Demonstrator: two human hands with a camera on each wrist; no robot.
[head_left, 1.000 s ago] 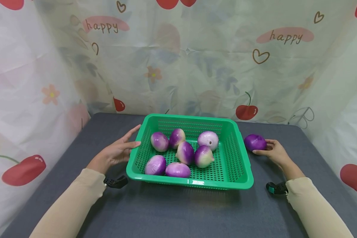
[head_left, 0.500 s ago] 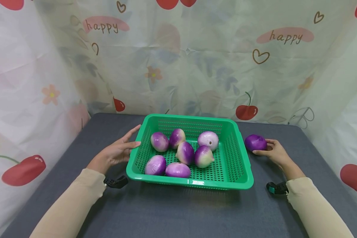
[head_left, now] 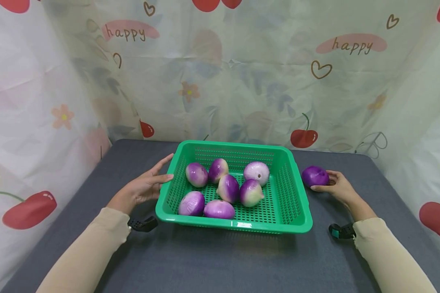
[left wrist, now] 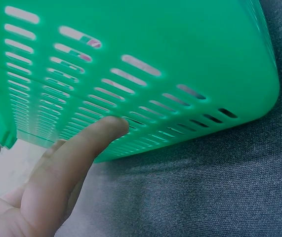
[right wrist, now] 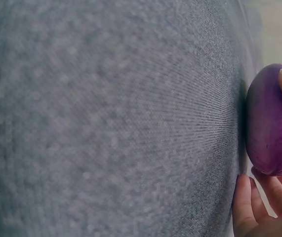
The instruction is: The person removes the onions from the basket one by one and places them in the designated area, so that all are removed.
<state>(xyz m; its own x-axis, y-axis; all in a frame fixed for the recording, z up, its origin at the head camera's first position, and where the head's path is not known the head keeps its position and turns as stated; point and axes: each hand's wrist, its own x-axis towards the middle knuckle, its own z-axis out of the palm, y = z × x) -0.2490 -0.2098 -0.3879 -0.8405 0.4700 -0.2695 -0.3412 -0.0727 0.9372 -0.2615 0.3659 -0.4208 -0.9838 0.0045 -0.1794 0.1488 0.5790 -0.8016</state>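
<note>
A green perforated plastic basket (head_left: 267, 227) sits on the table with several purple-and-white onions (head_left: 228, 188) in it. At its left side is my left hand (head_left: 141, 189), fingers mostly straight. In the left wrist view, a fingertip touches the slotted outer wall (left wrist: 220, 54), while another digit reaches the rim. Right of the basket, a deep purple onion (head_left: 315, 176) lies on the table. My right hand (head_left: 340, 188) holds it from its right side between thumb and fingers. The right wrist view has the thumb on the onion (right wrist: 271, 123), with several fingers on the opposite side.
Dark grey cloth covers the table (head_left: 212, 264). Patterned curtains (head_left: 234, 81) enclose the back and both sides. A thin looped cord (head_left: 374, 143) shows at the back right. Each wrist wears a black strap.
The onion in my right hand has shifted very slightly to the right. My left hand, the basket and the onions inside it keep their places.
</note>
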